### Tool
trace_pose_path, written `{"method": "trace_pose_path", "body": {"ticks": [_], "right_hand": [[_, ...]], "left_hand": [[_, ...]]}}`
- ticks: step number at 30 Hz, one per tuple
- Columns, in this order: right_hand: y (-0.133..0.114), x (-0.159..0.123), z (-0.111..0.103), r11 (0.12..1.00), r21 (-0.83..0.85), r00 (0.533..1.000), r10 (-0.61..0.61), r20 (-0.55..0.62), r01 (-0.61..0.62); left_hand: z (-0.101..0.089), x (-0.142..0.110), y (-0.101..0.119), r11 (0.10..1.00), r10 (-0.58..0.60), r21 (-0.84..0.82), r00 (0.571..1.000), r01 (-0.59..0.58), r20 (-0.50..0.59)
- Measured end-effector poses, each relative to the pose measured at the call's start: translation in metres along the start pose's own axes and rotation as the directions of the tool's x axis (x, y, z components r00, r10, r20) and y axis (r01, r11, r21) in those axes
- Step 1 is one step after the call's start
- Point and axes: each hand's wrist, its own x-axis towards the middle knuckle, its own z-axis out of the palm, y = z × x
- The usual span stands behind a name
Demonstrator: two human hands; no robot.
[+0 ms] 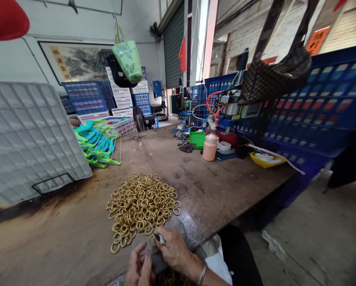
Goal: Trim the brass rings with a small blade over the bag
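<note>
A heap of brass-coloured rings [139,202] lies on the brown worktable [148,155]. At its near edge, my right hand [175,248] is closed around a small dark-tipped tool [158,237] with a pale part; its exact kind is unclear. One ring [152,240] sits right beside the tool's tip. My left hand [138,265] is just left of the right one, fingers curled towards the thumb. What it holds, if anything, is blurred. Under my hands lies a grey sheet [158,262], and more rings [173,278] show below them, partly hidden by my right forearm.
A large grey-white crate [31,135] stands on the left, beside a pile of green and blue plastic pieces [99,145]. Farther back are a pink bottle [210,147], a green tray [197,140] and a yellow dish [267,159]. Blue crates [321,95] line the right; bags hang overhead.
</note>
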Motion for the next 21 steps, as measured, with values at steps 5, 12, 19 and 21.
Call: {"method": "trace_pose_path", "body": {"ticks": [5, 12, 19, 21], "right_hand": [[0.0, -0.007, 0.008, 0.998, 0.036, 0.999, -0.048, 0.015, 0.048], [-0.002, -0.004, 0.016, 0.995, 0.013, 0.995, -0.096, 0.02, 0.096], [-0.013, -0.002, 0.011, 0.989, 0.145, 0.999, -0.046, 0.027, 0.042], [-0.013, -0.004, 0.01, 0.983, 0.181, 0.999, -0.043, 0.03, 0.037]], "left_hand": [[0.007, 0.008, 0.013, 0.991, 0.098, 0.094, 0.995, -0.1, 0.027], [-0.006, 0.019, 0.003, 0.992, 0.056, 0.104, 0.991, -0.069, 0.123], [-0.014, 0.007, 0.027, 0.999, 0.053, -0.002, 0.993, -0.053, 0.103], [-0.012, 0.005, 0.03, 0.997, 0.052, -0.064, 0.995, -0.047, 0.082]]}}
